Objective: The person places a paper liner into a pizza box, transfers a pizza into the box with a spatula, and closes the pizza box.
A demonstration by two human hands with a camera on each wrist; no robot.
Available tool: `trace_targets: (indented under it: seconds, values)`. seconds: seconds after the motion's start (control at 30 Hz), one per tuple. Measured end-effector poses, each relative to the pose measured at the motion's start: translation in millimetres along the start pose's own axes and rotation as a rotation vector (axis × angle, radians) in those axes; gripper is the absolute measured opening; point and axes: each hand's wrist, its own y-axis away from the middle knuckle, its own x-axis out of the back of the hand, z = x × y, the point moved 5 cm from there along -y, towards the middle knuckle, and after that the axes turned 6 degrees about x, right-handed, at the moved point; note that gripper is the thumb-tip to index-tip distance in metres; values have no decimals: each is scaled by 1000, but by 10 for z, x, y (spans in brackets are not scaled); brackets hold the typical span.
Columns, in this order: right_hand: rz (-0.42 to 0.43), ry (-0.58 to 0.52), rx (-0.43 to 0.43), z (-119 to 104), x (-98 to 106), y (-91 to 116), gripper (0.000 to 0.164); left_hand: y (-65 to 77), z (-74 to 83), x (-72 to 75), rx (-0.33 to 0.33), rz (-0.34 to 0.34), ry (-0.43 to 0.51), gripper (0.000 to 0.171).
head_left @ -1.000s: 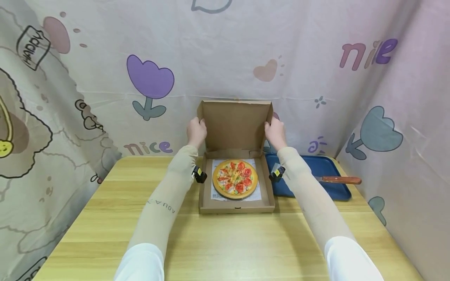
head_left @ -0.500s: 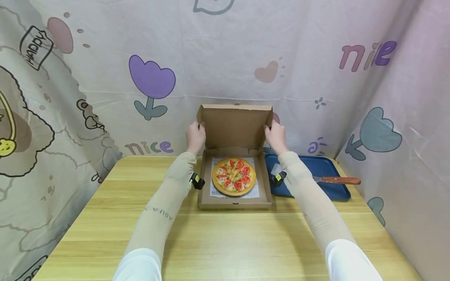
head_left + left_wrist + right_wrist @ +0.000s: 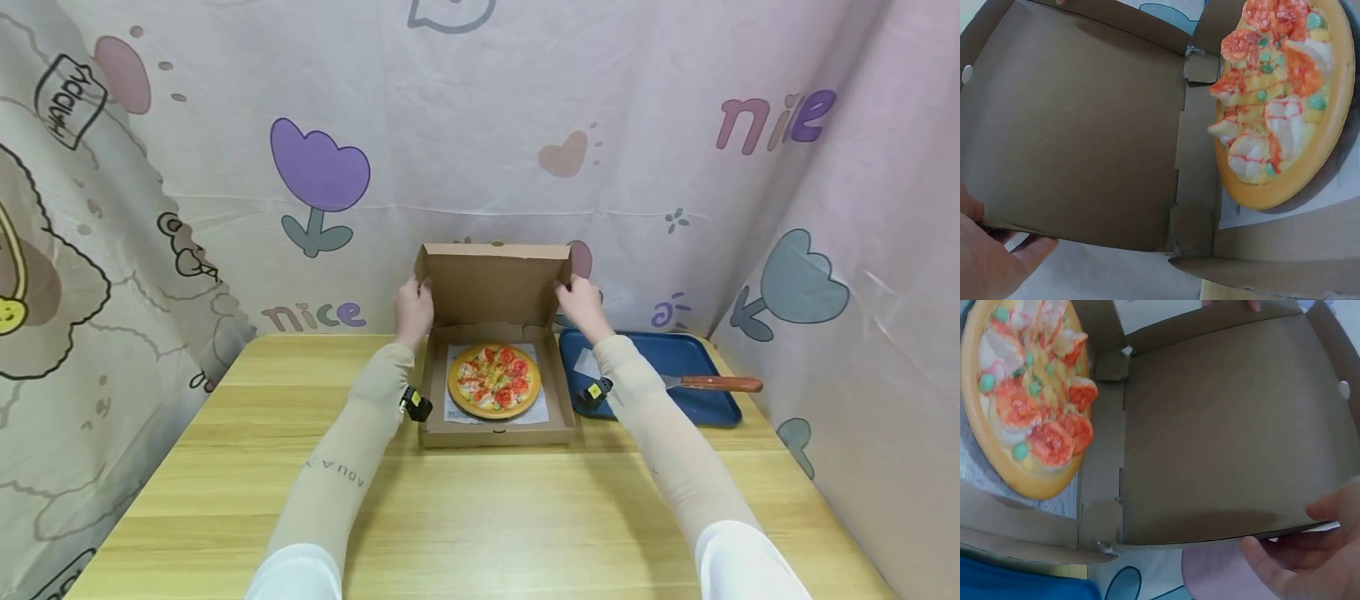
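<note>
A brown cardboard pizza box stands on the table with its lid raised and leaning a little forward. Inside lies a round pizza with red and white toppings, on a sheet of printed paper. My left hand pinches the lid's left side flap, and my right hand pinches the right one. Both wrist views show the thumb and fingers on either side of the flap, near the lid's free edge. The lid's outer face is hidden.
Right of the box lies a blue tray. Across it rests a tool with a wooden handle, its metal end partly behind the right sleeve. A small pale piece lies in the tray. A printed curtain hangs behind the wooden table.
The lid has tilted forward and down, both hands lowering with it. Its front flap now shows more. The pizza and the tray keep their places.
</note>
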Motion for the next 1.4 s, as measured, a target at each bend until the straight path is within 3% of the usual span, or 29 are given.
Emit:
trace_targets:
  seconds: [0.07, 0.2, 0.3, 0.53, 0.7, 0.93, 1.13, 1.4]
  values:
    - [-70, -69, 0, -3, -19, 12, 36, 15, -8, 13, -3, 6, 8, 38]
    - [-216, -250, -30, -28, -28, 43, 78, 44, -32, 33, 1, 3, 63, 31]
    - [-296, -336, -59, -52, -8, 60, 91, 69, -32, 40, 3, -21, 125, 33]
    - [-386, -432, -131, -67, 79, 102, 93, 131, 44, 54, 45, -140, 202, 75]
    - [-426, -491, -175, -58, 116, 131, 96, 141, 117, 80, 100, -173, 265, 76]
    - [-425, -492, -195, -59, 120, 136, 101, 138, 133, 97, 162, -164, 289, 75]
    - [-413, -483, -183, -39, 98, 153, 97, 172, 137, 97, 156, -183, 299, 72]
    - [-413, -468, -138, -19, 60, 240, 90, 223, 80, 125, 127, -233, 234, 74]
